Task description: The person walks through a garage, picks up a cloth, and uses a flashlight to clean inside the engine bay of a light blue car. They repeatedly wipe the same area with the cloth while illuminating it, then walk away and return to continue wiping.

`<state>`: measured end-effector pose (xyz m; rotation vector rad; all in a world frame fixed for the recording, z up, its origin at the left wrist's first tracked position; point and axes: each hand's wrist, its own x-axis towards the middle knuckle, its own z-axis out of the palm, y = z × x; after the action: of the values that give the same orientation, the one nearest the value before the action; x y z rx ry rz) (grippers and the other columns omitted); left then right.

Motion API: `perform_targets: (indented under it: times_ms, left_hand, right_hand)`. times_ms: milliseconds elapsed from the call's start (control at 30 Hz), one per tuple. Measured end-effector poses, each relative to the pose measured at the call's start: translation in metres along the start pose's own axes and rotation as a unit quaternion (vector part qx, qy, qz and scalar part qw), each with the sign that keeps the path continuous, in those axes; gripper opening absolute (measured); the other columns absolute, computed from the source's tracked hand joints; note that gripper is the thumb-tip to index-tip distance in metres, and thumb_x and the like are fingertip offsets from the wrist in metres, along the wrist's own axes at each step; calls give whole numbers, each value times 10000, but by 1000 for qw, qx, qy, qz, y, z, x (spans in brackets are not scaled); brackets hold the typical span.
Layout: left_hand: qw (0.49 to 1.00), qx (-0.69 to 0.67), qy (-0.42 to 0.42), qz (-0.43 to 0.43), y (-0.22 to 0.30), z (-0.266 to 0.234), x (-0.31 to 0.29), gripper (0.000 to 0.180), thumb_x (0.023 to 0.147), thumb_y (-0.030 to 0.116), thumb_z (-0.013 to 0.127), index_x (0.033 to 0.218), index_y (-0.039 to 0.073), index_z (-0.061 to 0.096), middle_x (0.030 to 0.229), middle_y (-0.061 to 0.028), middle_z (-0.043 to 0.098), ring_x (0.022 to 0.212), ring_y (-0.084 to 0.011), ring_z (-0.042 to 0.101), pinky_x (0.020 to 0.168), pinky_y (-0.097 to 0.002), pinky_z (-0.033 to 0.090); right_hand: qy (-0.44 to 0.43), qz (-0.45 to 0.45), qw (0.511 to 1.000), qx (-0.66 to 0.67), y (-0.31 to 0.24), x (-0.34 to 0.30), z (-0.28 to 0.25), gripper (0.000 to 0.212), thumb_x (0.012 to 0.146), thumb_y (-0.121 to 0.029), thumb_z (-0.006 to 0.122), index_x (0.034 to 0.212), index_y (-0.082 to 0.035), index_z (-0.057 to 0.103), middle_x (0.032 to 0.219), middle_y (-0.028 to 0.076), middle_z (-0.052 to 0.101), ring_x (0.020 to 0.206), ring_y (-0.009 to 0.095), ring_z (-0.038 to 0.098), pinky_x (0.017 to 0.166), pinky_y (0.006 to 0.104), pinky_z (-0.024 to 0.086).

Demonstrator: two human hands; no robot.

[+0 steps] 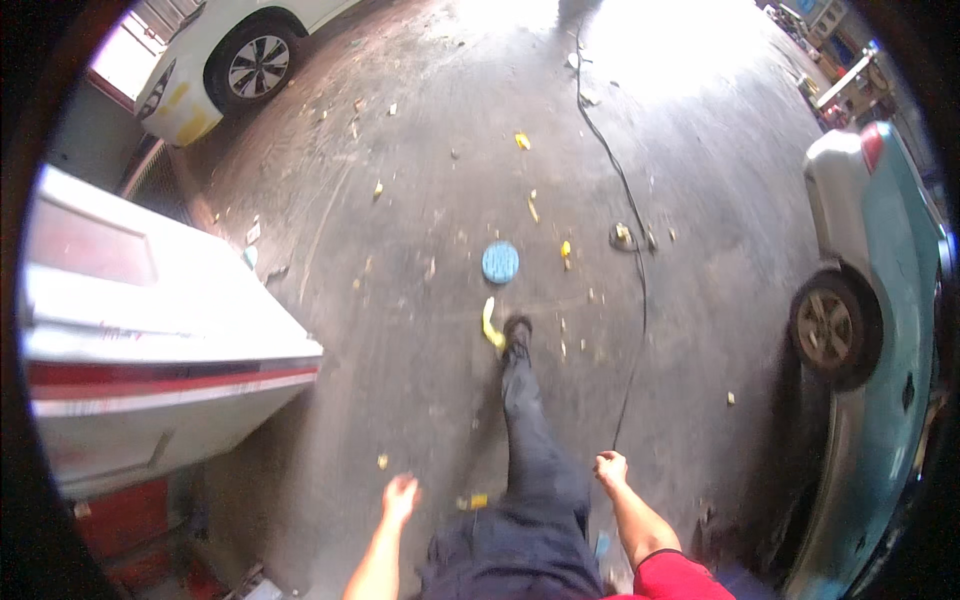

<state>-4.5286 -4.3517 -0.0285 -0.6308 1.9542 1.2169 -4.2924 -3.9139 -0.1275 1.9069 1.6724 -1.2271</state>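
Note:
My left hand (402, 496) hangs low over the floor at the left of my legs, its fingers curled but smeared by motion. Nothing can be made out in it. On the other side my right hand (610, 468) is closed, with its fingers bent inward. A black cable (643, 300) runs down the floor and its line meets that hand in the picture; whether the hand touches it I cannot tell. One dark shoe (517, 328) is stretched forward beside a yellow strip (490, 322). Beyond it lies a round blue disc (500, 262).
A white boat-like hull (180, 370) with a red stripe stands at the left. Behind it is a white car (190, 105). A silver-green car body (890, 260) stands at the right. Small yellow and pale scraps, such as a yellow piece (522, 141), litter the grey floor (400, 380).

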Motion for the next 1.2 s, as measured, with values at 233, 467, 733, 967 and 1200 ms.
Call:
perform_targets:
  times_ms: [233,467,733,967,1200]
  left_hand:
    - [920,-46,104,-375,-28,24,62,190,943,194,584,1040,32,603,866,-84,661,734,-205,668,593,-322,545]
    - [911,-50,89,-399,26,110,176,219,949,197,583,1086,28,590,905,-89,664,756,-208,671,615,-322,549]
    - [927,-58,70,-363,65,144,228,256,955,201,583,1139,22,576,949,-95,667,782,-212,675,639,-322,553]
    - [931,-311,89,-170,199,178,135,406,947,237,645,1269,14,537,923,-106,691,791,-167,678,661,-283,530]
    - [880,-371,264,135,287,53,19,690,822,169,787,1382,-24,432,1269,-140,584,1145,-190,570,954,-329,470]
  right_hand:
    - [-88,-203,971,-91,-374,288,162,616,795,-297,745,1345,-103,544,1081,183,691,1021,306,664,905,424,509]
    - [-96,-235,949,-188,-536,419,320,896,757,-237,798,1508,-179,312,976,146,711,973,298,681,868,411,527]
    - [-144,-152,958,-194,-560,456,350,313,819,-189,767,1066,-55,630,986,144,700,949,241,687,767,384,541]
    - [-398,-21,915,58,-536,227,241,163,909,-153,685,954,-6,632,745,56,663,544,88,520,489,246,410]
    - [-649,3,761,-9,-508,-135,161,134,939,-133,633,840,-59,583,698,32,563,553,94,439,486,241,329]
